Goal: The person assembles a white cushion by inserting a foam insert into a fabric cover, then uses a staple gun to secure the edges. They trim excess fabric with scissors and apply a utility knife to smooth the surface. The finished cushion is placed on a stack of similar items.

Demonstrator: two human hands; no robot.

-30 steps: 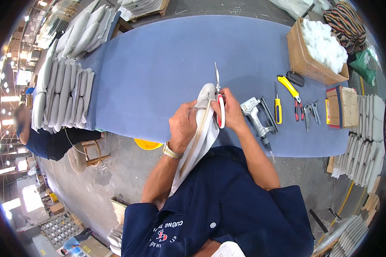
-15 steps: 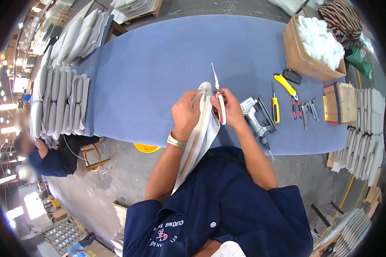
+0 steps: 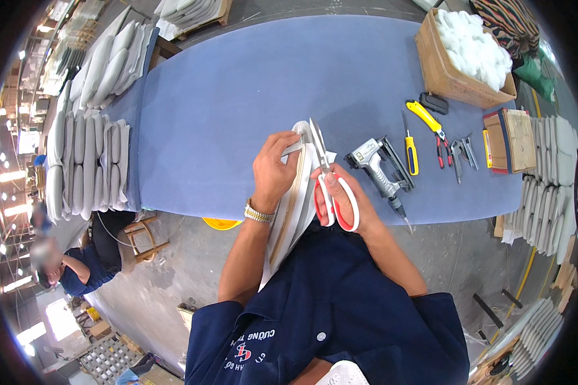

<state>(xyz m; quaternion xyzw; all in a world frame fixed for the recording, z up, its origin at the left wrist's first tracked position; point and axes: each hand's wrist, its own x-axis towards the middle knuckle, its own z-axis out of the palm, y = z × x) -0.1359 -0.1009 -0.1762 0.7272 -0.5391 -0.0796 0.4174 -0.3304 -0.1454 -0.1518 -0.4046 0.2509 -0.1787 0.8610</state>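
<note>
Blue cloth covers the table [image 3: 218, 96], with a stack of grey cushions [image 3: 87, 163] at its left end. Next along, the left hand [image 3: 275, 168] is pinched in narrow on a pale fabric strip [image 3: 304, 192] with what looks like a brown zip [image 3: 289, 200], gripping near the far end. The strip crosses the middle of the table's near edge, long axis running from the wearer's body toward the far edge, leaning a bit right, rounded tip pointing away. Right by that tip are the scissors [image 3: 325, 167], blades aimed at the far edge too. The right hand [image 3: 362, 197] has hold of them; can't tell if fingers are through the loops. My read: trimming at the strip's end, and another cut would call for a steady left pinch and blades lined up on the cloth. Further right: silver staple gun [image 3: 380, 176], yellow screwdriver [image 3: 411, 156], then a cardboard box [image 3: 443, 67] by the far right corner.
</note>
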